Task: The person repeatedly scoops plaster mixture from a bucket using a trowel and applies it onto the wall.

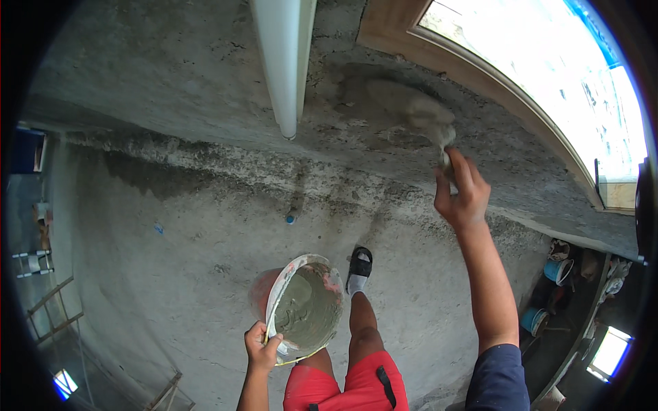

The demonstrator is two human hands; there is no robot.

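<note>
My left hand is closed on the near-left rim of a round bucket, thumb over the edge. The bucket tilts so that its mouth faces me, and wet grey mortar lies in it and coats its inner wall. My right hand reaches up to the rough grey wall, its fingers closed round the handle of a trowel. Smeared with mortar and blurred, the trowel's blade is hard to make out against the wall. A damp mortar patch shows beside it.
A white tube or pipe runs down the wall, left of the wooden window frame. On the concrete floor lies a small blue cap. Blue buckets stand at right; a ladder-like frame is at left.
</note>
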